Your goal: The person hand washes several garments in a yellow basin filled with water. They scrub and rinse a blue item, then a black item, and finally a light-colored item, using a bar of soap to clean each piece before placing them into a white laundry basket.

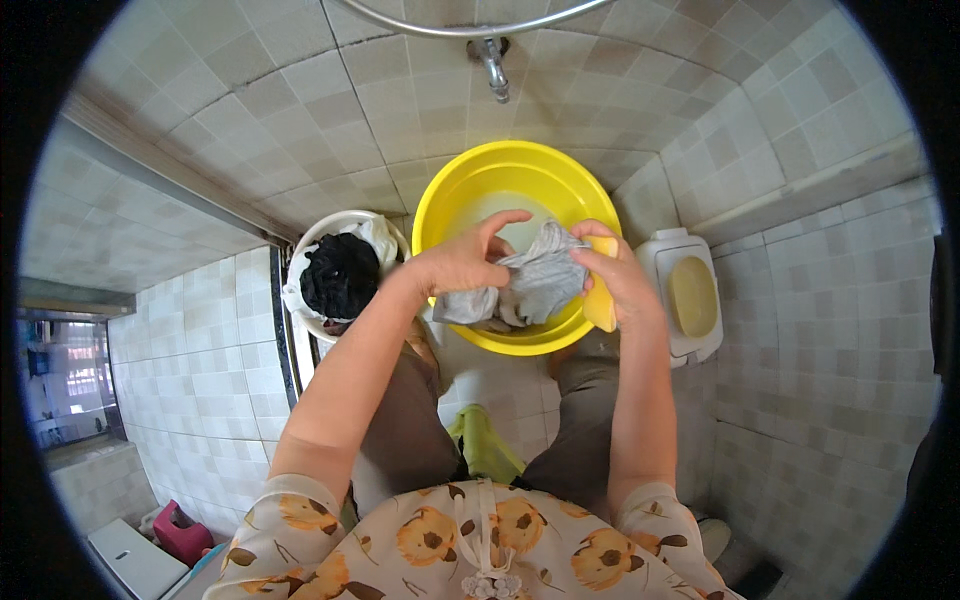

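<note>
A wet light-grey garment [545, 278] is bunched between my hands over the large yellow basin [428, 215]. My left hand [462, 262] grips its left side, with the index finger raised off the fabric. My right hand [628, 275] pinches the cloth's right side with thumb and fingers. That same hand also holds a flat yellow bar [601, 303], which looks like laundry soap, against the palm side. Part of the garment hangs over the basin's near left rim. Cloudy pale water [510, 207] shows inside the basin.
Left of the yellow basin stands a white tub [375, 216] with black and white clothes [341, 275]. To the right is a white container with a yellow top [692, 297]. A metal tap [492, 72] and hose [420, 25] are on the tiled wall beyond. My knees flank the basin's near side.
</note>
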`<state>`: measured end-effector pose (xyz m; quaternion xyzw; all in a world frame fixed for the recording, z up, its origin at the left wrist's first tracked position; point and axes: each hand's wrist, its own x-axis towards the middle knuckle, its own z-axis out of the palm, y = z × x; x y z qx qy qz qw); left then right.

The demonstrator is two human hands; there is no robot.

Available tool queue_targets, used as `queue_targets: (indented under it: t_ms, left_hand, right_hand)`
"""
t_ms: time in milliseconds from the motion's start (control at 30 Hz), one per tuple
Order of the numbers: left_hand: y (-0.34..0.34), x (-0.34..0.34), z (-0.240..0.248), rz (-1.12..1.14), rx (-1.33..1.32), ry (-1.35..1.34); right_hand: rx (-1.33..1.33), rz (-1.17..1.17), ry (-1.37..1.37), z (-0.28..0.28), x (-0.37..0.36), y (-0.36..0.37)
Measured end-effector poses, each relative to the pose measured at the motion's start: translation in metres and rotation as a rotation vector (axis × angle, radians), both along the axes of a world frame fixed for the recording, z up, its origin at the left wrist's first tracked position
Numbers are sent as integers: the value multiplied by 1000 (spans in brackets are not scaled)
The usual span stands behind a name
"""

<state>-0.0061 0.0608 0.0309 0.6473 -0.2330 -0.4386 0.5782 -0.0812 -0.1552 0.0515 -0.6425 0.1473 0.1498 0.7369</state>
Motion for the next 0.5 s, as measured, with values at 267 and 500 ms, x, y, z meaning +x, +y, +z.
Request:
queue_targets:
  t_ms: [267,500]
  left_hand:
    - [6,1,-41,445,441,-696]
    - [-30,4,-55,889,-153,685]
  right_hand:
    - [-80,-56,-252,72,-14,35]
    - [-581,-5,-658,36,-31,77]
